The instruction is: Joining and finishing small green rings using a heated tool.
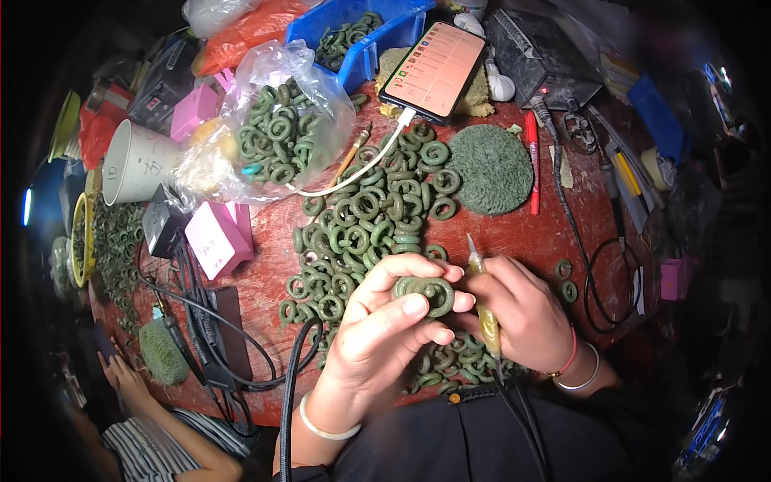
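Thumb and fingers of my left hand (361,345) pinch a few green rings (436,297), held side by side above the red table. Beside them, my right hand (526,313) grips a corded pen-shaped tool (487,325) with a yellowed handle. Its thin pointed tip is up, apart from the rings, and its cable runs down from the lower end past my dark clothing. Beyond my left hand spreads a heap of loose green rings (365,209). More green rings (458,361) lie under and between my hands, partly hidden by them.
A clear plastic bag (321,88) of rings, a blue bin (373,56) and a lit phone (434,71) stand at the back. A round green pad (491,170), a red pen (533,161) and a black box (542,60) are rightward. Black cables (241,381) and another person's arm (173,434) show left.
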`<action>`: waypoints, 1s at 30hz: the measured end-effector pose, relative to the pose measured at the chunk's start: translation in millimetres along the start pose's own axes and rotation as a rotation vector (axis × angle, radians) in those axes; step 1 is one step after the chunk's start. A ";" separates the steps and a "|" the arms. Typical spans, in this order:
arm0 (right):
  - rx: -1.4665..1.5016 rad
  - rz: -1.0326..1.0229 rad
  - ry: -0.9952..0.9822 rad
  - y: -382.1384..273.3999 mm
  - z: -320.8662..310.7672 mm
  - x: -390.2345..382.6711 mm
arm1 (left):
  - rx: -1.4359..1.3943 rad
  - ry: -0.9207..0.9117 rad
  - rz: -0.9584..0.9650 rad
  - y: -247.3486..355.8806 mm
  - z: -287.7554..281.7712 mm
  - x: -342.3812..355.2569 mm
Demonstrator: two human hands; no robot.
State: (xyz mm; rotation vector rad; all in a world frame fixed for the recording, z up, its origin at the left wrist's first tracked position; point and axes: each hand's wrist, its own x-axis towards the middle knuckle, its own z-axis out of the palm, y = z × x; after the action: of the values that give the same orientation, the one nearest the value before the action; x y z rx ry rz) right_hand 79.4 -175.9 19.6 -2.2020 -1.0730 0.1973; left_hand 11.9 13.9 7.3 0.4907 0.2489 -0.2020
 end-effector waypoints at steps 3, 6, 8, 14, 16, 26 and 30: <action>-0.095 -0.042 0.004 0.9 6.1 -3.4 | -0.171 -0.128 -0.024 -3.2 -10.4 0.2; -0.095 -0.029 0.052 1.7 3.0 -2.4 | -0.261 -0.056 -0.005 -2.6 -4.1 -0.7; -0.038 -0.004 0.145 1.9 -0.4 0.9 | -0.225 -0.099 0.035 -5.9 -8.8 0.5; 0.251 0.083 0.280 0.9 -11.6 5.8 | 0.415 0.078 0.108 -5.7 7.3 -3.3; 0.309 0.071 0.298 3.8 -13.1 4.9 | 0.686 0.102 0.151 -4.5 14.6 -3.8; 0.350 -0.010 0.249 3.6 -12.0 2.5 | 1.038 -0.092 0.371 -5.7 7.4 4.2; 0.372 0.002 0.237 5.1 -13.1 4.5 | 0.824 -0.042 0.224 -4.6 12.3 -2.6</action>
State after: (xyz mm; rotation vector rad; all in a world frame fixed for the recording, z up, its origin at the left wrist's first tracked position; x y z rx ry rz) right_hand 91.0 -181.4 27.0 -1.8397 -0.8286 0.1209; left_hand 10.5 4.3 16.5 1.3226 0.0562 -0.0873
